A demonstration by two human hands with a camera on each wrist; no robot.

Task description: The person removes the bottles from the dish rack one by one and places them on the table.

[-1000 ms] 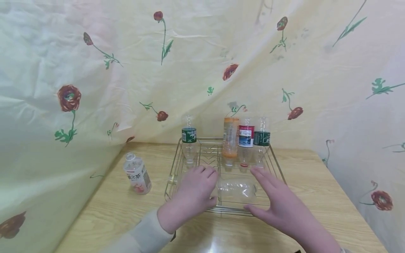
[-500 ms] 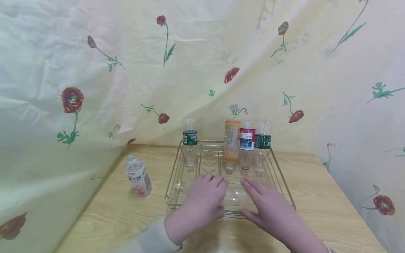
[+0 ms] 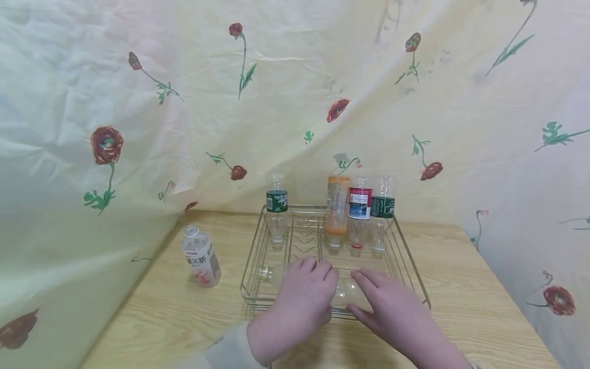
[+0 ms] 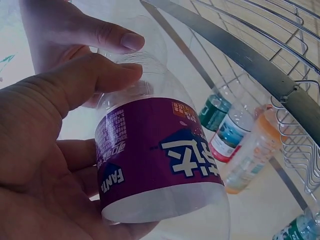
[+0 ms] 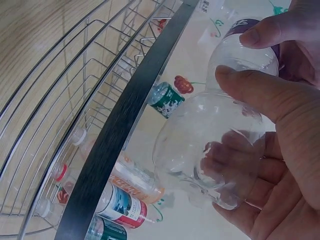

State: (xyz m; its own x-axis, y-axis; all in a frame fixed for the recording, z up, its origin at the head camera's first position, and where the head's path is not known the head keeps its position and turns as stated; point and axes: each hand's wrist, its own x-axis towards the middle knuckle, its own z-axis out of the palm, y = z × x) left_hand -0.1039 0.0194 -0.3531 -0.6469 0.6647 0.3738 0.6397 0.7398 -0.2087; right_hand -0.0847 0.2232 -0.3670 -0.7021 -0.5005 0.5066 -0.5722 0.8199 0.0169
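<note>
Over the front part of the wire rack [image 3: 299, 206], the head view shows a clear bottle [image 3: 348, 292] on its side, neck to the person's left. The left hand [image 3: 308, 294] grips its middle and the right hand [image 3: 392, 312] its base end; whether it touches the rack, I cannot tell. Behind, four bottles stand upside down: one with a green label [image 3: 277, 202] at left, then an orange bottle [image 3: 337, 205], a red-labelled bottle [image 3: 360, 203] and another green-labelled one at right. A pink tea bottle [image 3: 201, 259] stands on the table [image 3: 465, 287], left of the rack.

From the left wrist, the left thumb and fingers curl around the bottle, at its purple label [image 4: 150, 150].

From the right wrist, the right thumb lies across the bottle, its fingers curled beneath and visible through the plastic.
</note>
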